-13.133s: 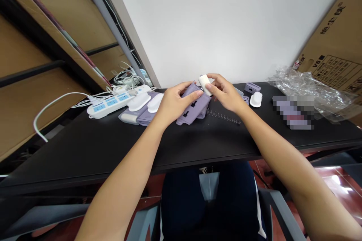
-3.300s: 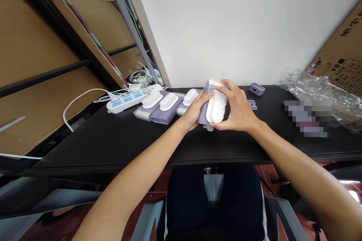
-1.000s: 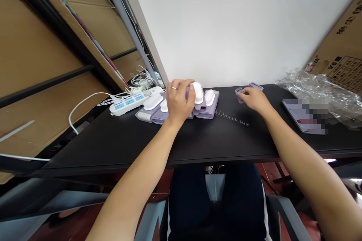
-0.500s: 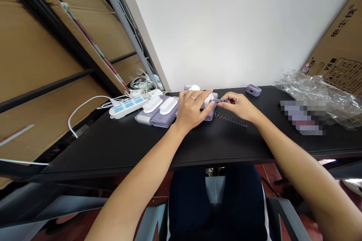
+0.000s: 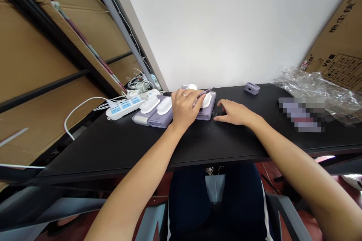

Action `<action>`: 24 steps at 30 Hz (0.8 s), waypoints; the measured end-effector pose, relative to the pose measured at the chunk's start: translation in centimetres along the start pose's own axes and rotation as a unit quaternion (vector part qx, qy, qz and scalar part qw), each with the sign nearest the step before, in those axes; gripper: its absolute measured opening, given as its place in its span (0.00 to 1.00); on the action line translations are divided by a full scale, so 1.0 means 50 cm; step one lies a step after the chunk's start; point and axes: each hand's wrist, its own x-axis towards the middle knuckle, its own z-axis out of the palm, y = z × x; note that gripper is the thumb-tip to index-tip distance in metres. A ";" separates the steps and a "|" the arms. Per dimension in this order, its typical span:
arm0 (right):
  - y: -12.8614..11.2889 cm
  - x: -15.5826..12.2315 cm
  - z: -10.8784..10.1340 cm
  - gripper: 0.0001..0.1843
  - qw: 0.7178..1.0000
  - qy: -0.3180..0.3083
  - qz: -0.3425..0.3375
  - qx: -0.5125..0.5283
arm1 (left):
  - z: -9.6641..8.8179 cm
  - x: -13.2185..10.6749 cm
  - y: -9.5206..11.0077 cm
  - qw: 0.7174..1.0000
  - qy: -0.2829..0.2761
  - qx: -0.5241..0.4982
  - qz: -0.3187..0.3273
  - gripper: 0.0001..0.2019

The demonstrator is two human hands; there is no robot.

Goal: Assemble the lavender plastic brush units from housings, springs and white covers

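My left hand (image 5: 184,108) is closed on a thin, flat purple piece (image 5: 207,91), its end sticking out past the fingers. Beneath and beside that hand lies a purple case (image 5: 208,113) with a white oval brush-like part (image 5: 207,100) on top. To the right, my right hand (image 5: 235,113) is low over the table with thumb and fingers apart. Between its fingertips is a thin coiled wire spring (image 5: 216,113), mostly hidden by the hand. Left of my left hand, two similar purple cases (image 5: 160,121) lie side by side, each topped with a white oval part.
A white power strip (image 5: 124,107) with tangled cables is on the left of the black table (image 5: 215,143). A small purple holder (image 5: 252,88) stands near the wall. At right are a blurred-out flat object (image 5: 299,115), clear plastic wrap (image 5: 313,86) and a cardboard box (image 5: 336,49).
My right hand has let go of the purple piece and lowered to the spring, fingers spread. The piece is now in my left hand, which has shifted slightly left.
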 end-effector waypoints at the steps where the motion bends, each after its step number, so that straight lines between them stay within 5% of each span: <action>1: -0.001 0.001 0.001 0.22 1.000 -0.010 -0.001 -0.015 | 0.000 0.000 0.000 1.000 0.011 0.009 -0.001 0.16; 5: 0.005 0.007 -0.002 0.12 0.999 0.009 0.007 0.047 | 0.001 -0.001 -0.002 0.998 0.025 0.052 0.018 0.18; 10: 0.010 0.010 -0.006 0.19 0.964 0.119 -0.055 0.232 | 0.007 -0.005 -0.006 0.995 0.047 0.067 0.064 0.17; 16: -0.004 0.009 -0.002 0.20 0.931 0.224 -0.084 0.276 | 0.012 -0.005 -0.004 0.994 0.035 0.067 0.074 0.14; 24: -0.027 0.012 0.008 0.24 0.896 0.183 -0.076 0.397 | 0.021 -0.009 0.006 0.994 0.039 0.062 0.083 0.13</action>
